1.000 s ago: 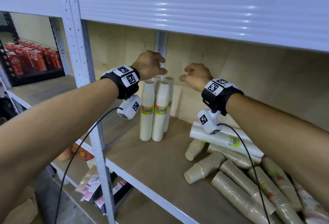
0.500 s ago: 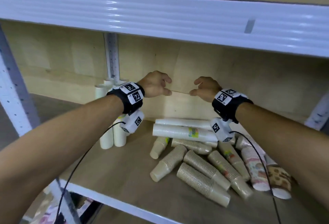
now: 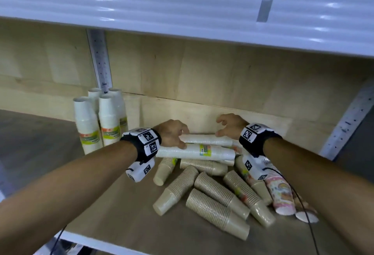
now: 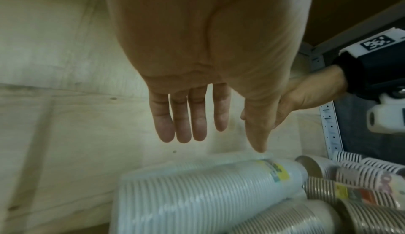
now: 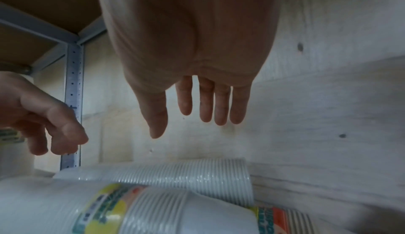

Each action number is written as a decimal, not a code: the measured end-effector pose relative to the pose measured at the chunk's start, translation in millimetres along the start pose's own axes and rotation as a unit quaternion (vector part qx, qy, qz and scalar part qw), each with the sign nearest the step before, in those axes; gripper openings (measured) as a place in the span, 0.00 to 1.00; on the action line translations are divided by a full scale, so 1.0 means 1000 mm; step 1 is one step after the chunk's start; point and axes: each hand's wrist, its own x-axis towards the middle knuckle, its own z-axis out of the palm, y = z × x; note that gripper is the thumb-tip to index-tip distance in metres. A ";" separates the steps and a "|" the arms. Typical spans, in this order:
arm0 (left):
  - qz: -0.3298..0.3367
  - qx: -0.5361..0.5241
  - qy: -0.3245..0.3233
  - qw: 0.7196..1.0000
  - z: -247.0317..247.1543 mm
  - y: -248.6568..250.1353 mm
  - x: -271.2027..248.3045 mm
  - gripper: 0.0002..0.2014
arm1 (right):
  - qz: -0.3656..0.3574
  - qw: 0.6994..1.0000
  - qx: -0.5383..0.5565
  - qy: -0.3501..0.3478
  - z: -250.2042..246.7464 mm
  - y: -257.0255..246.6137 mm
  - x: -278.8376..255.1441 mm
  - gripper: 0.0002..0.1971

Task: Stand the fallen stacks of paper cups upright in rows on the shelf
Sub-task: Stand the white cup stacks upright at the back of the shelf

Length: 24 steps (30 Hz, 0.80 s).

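Observation:
Several white cup stacks (image 3: 101, 121) stand upright at the back left of the shelf. Two long white stacks lie on their sides, one in front (image 3: 202, 151) (image 4: 208, 194) (image 5: 153, 211) and one behind (image 3: 206, 139) (image 5: 186, 173). Several brown stacks (image 3: 214, 200) lie fanned out in front of them. My left hand (image 3: 174, 135) (image 4: 219, 134) hovers over the left end of the lying white stacks, fingers loose, thumb tip close to the wrapping. My right hand (image 3: 228, 127) (image 5: 186, 125) hangs above their right end, fingers spread and holding nothing.
A pink patterned stack (image 3: 281, 194) lies at the right of the pile. The upper shelf beam (image 3: 182, 5) hangs low overhead. Metal posts stand at the back left (image 3: 100, 60) and right (image 3: 348, 121). Bare shelf board (image 3: 40, 133) stretches left; its front edge (image 3: 101, 242) is near.
Both hands have dropped from beside the upright stacks and the back panel down to the lying white stacks. The view has swung right and closer to the pile.

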 end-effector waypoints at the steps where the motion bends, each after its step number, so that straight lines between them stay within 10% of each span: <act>1: -0.003 0.004 -0.005 1.000 0.004 -0.003 0.001 0.30 | -0.003 1.000 -0.006 -0.010 0.003 0.001 0.003 0.29; 24: 0.027 0.179 -0.068 0.981 0.028 -0.018 0.017 0.29 | -0.074 0.984 -0.133 -0.095 0.036 0.010 0.035 0.21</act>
